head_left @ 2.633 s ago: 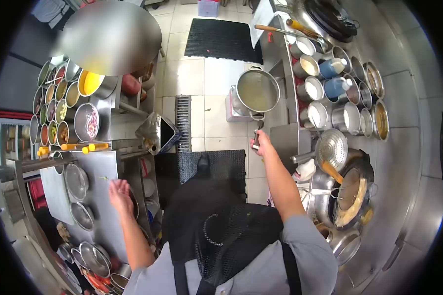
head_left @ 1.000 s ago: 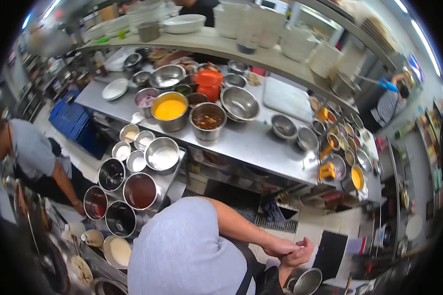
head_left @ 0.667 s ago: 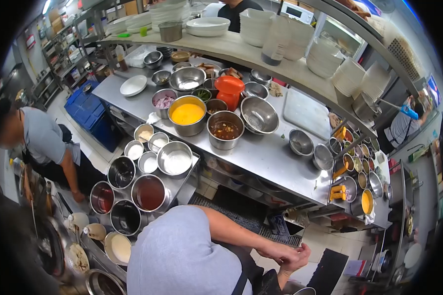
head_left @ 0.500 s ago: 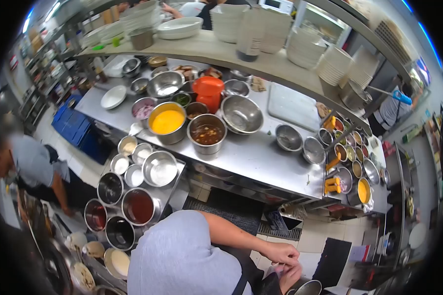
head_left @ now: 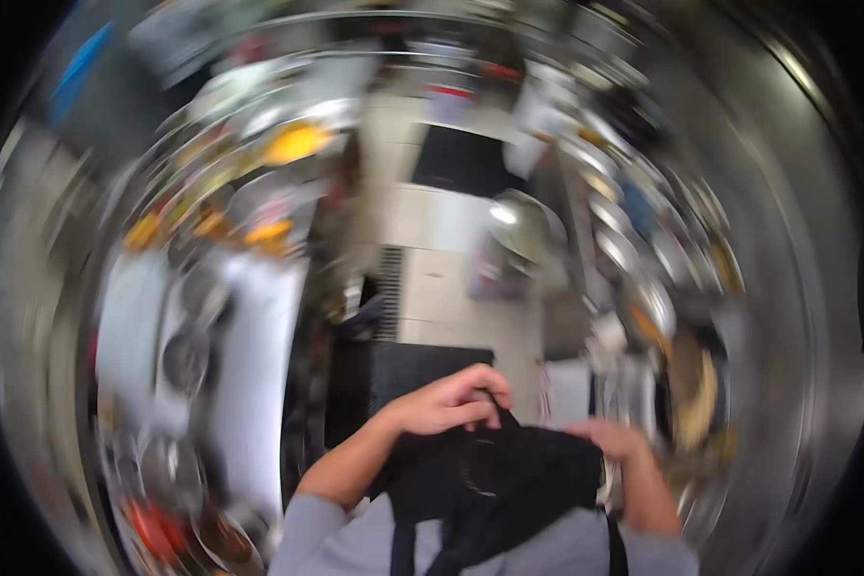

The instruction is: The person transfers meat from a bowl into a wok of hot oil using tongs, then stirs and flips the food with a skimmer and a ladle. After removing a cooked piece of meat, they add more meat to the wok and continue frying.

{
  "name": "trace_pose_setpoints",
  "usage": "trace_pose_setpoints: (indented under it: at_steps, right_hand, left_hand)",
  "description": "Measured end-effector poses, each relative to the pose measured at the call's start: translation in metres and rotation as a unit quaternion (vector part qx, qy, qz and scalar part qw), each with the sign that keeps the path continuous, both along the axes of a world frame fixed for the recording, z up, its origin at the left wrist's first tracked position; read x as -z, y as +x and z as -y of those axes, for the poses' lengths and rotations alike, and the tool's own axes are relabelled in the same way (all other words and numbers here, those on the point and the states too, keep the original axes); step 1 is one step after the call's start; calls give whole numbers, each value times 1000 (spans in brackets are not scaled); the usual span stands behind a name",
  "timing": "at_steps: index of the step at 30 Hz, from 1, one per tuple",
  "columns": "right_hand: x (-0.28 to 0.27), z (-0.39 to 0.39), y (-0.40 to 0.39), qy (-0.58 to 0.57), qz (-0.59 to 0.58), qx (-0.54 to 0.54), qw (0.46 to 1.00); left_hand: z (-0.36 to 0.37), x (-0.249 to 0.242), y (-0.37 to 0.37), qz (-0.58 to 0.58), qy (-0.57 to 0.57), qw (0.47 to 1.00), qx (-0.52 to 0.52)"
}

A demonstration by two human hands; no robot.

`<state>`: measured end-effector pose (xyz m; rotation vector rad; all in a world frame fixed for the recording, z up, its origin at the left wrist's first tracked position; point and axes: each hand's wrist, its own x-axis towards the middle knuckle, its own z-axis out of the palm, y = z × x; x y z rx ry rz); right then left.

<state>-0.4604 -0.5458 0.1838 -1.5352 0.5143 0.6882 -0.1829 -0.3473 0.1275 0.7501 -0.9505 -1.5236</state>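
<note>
Low in the head view, the black apron [head_left: 538, 470] on my body is lifted out in front of me. The curled fingers of my left hand [head_left: 451, 401] pinch a fold at its upper edge. My right hand [head_left: 612, 437] lies against the apron's right edge, its fingers pointing inward. Motion blur and the cloth hide how those fingers are closed. Ahead, above the floor, a round metal bowl or lid [head_left: 526, 226] appears smeared.
A steel counter [head_left: 259, 365] runs along the left, with a yellow-filled container [head_left: 298, 142] and an orange-red container [head_left: 154, 528]. Blurred pans [head_left: 653, 312] line the right side. Dark mats [head_left: 456, 158] and a drain grate [head_left: 390, 288] lie on the tiled floor.
The view has swung round from the counter to the aisle and blurred. My hands, close together before, are now apart at the apron.
</note>
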Motion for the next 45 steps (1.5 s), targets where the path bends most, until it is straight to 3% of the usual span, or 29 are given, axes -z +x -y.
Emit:
trace_pose_setpoints:
  at_steps: [1,2,4,6,8,10,11,13,14,17,19,20,22,24,26,27,29,30,32,34,37,40,42,43,45]
  right_hand:
    - [25,0,-22,2,-12,0,1000]
    - [33,-6,-28,-19,64,16,998]
    - [19,-27,-20,53,65,95,992]
    - [-15,-36,-7,35,111,127,985]
    - [-21,-45,-3,123,206,178,954]
    - [-29,-53,-14,151,252,224,929]
    - [-21,-52,-26,147,261,237,924]
    - [5,-53,-60,-31,250,323,912]
    - [15,-54,-84,-221,208,383,872]
    - [76,-66,-161,-484,-32,545,683]
    - [114,-76,-202,-441,-53,650,617]
    - [127,-76,-211,-437,-51,653,617]
    - [153,-71,-221,-357,-62,720,592]
    - [182,-52,-220,-335,-18,719,609]
    - [191,-27,-203,-200,39,734,648]
    - [194,-14,-197,-200,41,737,644]
    - [196,9,-186,-190,71,717,667]
    - [200,20,-180,-192,70,720,663]
    - [206,41,-170,-270,26,698,662]
    - [194,63,-160,-293,5,689,663]
    - [164,87,-131,-293,-34,731,615]
    - [149,105,-122,-311,49,763,564]
    - [151,116,-124,-292,-40,793,533]
    - [149,120,-127,-324,-43,821,468]
    - [155,114,-161,-382,-52,819,424]
  left_hand:
    - [12,-2,-4,35,-51,998,33]
    - [23,-4,-9,59,-105,991,53]
    - [34,-13,-12,-8,-68,992,110]
    - [31,-20,-4,9,-32,996,77]
    - [42,-12,3,-204,-110,969,88]
    - [69,-6,12,-243,-170,936,187]
    - [89,-6,9,-214,-200,932,215]
    - [112,-10,-6,-141,-118,965,188]
    - [129,-13,-20,-83,-79,979,168]
    - [184,4,-66,91,3,983,159]
    - [218,39,-100,167,24,977,130]
    - [232,63,-115,238,46,966,94]
    - [265,132,-137,355,-35,932,56]
    - [291,185,-162,384,12,922,47]
    - [316,244,-175,468,-25,883,-27]
    - [323,241,-183,470,-29,882,-25]
    - [332,229,-197,286,202,933,83]
    - [338,226,-199,287,199,933,89]
    - [350,224,-196,224,214,922,233]
    - [343,190,-203,229,120,933,250]
    - [329,164,-220,206,59,950,226]
    - [316,140,-241,232,-7,954,192]
    - [309,117,-259,352,-176,901,181]
    - [312,101,-265,350,-176,902,183]
    - [322,75,-273,377,-268,812,356]
